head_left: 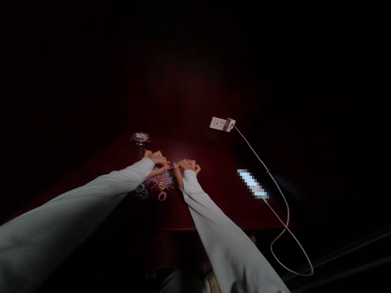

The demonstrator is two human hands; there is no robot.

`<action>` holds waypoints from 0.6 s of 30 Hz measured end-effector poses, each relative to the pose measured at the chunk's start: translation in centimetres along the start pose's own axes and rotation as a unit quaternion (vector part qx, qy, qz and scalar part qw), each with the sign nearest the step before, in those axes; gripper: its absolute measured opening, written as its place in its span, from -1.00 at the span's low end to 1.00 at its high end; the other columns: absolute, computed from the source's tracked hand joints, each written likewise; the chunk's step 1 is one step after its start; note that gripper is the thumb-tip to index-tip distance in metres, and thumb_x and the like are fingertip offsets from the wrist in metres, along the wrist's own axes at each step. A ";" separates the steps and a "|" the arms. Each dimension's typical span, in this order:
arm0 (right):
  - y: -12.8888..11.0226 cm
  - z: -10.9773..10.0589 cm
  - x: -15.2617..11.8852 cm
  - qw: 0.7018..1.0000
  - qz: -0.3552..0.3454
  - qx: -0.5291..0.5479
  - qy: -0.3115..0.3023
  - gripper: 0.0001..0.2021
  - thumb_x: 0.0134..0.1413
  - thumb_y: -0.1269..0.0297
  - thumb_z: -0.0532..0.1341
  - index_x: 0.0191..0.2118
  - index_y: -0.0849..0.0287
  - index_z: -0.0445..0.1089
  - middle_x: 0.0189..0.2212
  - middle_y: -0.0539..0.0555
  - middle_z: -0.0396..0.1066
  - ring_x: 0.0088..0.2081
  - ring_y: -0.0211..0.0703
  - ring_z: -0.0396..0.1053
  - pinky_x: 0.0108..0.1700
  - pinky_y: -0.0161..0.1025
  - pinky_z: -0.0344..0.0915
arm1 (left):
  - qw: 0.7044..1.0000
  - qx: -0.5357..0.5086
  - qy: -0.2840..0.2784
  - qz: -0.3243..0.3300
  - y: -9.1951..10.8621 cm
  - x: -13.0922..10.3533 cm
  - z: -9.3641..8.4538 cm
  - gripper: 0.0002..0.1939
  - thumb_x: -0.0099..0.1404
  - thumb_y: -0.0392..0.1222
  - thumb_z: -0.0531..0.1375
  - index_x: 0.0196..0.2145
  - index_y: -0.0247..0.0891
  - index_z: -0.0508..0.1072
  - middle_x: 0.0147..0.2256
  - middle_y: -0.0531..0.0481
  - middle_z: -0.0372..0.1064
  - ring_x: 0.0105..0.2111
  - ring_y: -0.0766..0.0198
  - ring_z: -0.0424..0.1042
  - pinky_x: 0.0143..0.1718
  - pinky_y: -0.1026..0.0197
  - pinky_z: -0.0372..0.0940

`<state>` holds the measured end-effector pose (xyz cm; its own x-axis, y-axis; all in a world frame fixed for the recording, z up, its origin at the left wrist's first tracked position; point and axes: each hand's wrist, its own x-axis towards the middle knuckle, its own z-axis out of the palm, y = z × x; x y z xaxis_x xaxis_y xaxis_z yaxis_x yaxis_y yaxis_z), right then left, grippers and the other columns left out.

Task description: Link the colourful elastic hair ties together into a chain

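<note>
Over the dark red table, my left hand [157,160] is closed, its thumb and fingers pinched together. My right hand [187,166] is closed just to the right of it, fingers curled and thumb pointing at the left thumb. Between the two thumb tips shows a small pale pinkish strip, which looks like a hair tie [171,167]; its shape is partly hidden by the fingers. Beneath and in front of the hands lies a loose pile of colourful hair ties [161,179], mostly pink and purple. Green ones [140,188] and a pink ring [162,196] lie at its near edge.
A round clear container [140,137] with pinkish contents stands at the table's back left. On the right lies a lit phone [253,184], its white cable [287,203] looping past the table edge up to a charger [229,124] in a wall socket [217,123]. The surroundings are very dark.
</note>
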<state>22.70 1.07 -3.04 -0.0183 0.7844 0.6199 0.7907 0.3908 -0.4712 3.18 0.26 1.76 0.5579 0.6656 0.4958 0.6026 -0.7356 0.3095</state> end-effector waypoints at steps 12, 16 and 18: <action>5.7 -4.9 2.9 0.952 0.219 -0.206 0.055 -0.57 0.50 0.03 0.02 -0.08 -0.04 0.66 -0.01 0.14 0.55 0.09 0.16 0.23 0.10 0.06 0.02 | 0.985 -0.007 0.122 -0.123 -5.9 0.2 0.7 -0.64 0.47 0.06 0.08 -0.31 -0.16 0.55 -0.15 -0.06 0.62 -0.02 0.05 0.41 0.25 -0.15 -0.05; 5.7 -4.0 3.0 0.963 0.134 -0.232 -0.010 -0.61 0.45 0.03 0.10 -0.13 -0.01 0.69 0.05 0.18 0.55 0.13 0.22 0.23 0.20 0.17 0.02 | 0.984 -0.006 0.109 -0.139 -6.6 0.4 0.9 -0.66 0.45 0.10 0.07 -0.24 -0.11 0.56 -0.07 -0.04 0.62 0.02 0.05 0.44 0.26 -0.09 0.04; 5.8 -3.6 3.1 0.969 0.093 -0.228 -0.010 -0.64 0.41 0.05 0.15 -0.17 0.04 0.70 0.07 0.21 0.54 0.15 0.24 0.22 0.23 0.22 0.00 | 0.985 -0.021 0.100 -0.138 -6.9 0.4 1.1 -0.66 0.44 0.11 0.08 -0.16 -0.10 0.56 -0.04 -0.03 0.61 0.04 0.06 0.45 0.26 -0.07 0.10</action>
<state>29.45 4.05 -1.64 0.1416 0.8318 0.5367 0.9699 -0.0080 -0.2435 -0.08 5.73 -1.09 0.2500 0.8053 0.5376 0.6881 -0.5384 0.4865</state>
